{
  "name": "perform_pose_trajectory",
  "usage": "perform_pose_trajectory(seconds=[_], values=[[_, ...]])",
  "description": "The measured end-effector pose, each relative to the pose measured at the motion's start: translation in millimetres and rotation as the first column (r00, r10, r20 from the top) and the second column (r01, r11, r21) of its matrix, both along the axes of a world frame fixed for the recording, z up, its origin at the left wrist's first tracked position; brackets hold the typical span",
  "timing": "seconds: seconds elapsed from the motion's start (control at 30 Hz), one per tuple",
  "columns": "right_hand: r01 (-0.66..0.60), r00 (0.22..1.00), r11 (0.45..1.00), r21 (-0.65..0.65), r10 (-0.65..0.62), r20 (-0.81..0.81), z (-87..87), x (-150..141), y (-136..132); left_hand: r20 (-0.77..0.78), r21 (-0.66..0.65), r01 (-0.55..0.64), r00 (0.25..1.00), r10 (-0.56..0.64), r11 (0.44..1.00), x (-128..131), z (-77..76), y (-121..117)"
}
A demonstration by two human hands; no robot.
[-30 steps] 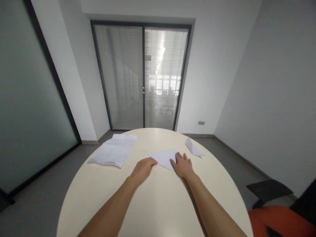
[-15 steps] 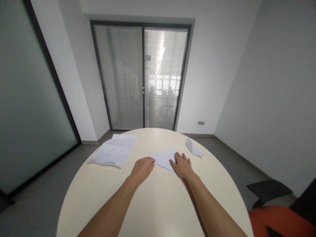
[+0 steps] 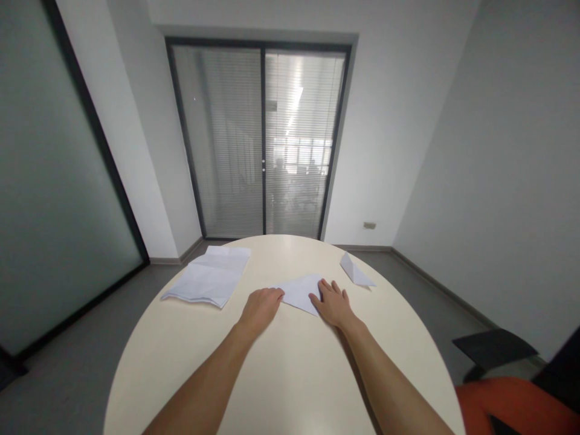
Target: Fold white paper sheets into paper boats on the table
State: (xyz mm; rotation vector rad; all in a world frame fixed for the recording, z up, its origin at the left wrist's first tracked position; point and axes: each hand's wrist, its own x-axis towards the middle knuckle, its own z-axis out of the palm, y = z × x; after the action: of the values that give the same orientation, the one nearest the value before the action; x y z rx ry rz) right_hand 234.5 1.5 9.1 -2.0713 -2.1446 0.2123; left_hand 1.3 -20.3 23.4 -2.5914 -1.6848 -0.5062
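Note:
A folded sheet of white paper (image 3: 299, 293) lies on the round cream table (image 3: 281, 374) between my hands, tapering to the left. The fingers of my left hand (image 3: 263, 306) are closed on its left tip, which they hide. Resting on the paper's right end, my right hand (image 3: 333, 302) has its fingers spread and palm down. Beyond that hand lies a folded white paper piece (image 3: 356, 270) with a raised crease, untouched.
A stack of white paper sheets (image 3: 212, 273) lies at the table's left. An orange and black chair (image 3: 502, 405) stands at the lower right. Behind the table is a glass partition with blinds (image 3: 258, 145).
The fingers of my left hand have closed more tightly at the paper's left tip. My right hand has shifted very slightly left; the other papers have not moved.

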Motion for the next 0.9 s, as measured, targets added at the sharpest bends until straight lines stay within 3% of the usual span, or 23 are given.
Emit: perform_pose_trajectory(seconds=[0.23, 0.73, 0.9], values=[[-0.022, 1.000, 1.000, 0.005, 0.022, -0.016, -1.3, -1, 0, -0.006, 0.023, 0.007, 1.000, -0.007, 1.000, -1, -1.4, 1], [-0.038, 0.999, 0.999, 0.016, 0.038, 0.016, 5.5, -8, -9, 0.034, 0.014, -0.109, 0.993, 0.109, 0.994, -1, -4.3, 3], [-0.016, 1.000, 1.000, 0.004, 0.016, 0.013, 6.2, -11, -10, -0.027, 0.047, -0.137, 0.990, 0.139, 0.989, 4, -7.8, 1]])
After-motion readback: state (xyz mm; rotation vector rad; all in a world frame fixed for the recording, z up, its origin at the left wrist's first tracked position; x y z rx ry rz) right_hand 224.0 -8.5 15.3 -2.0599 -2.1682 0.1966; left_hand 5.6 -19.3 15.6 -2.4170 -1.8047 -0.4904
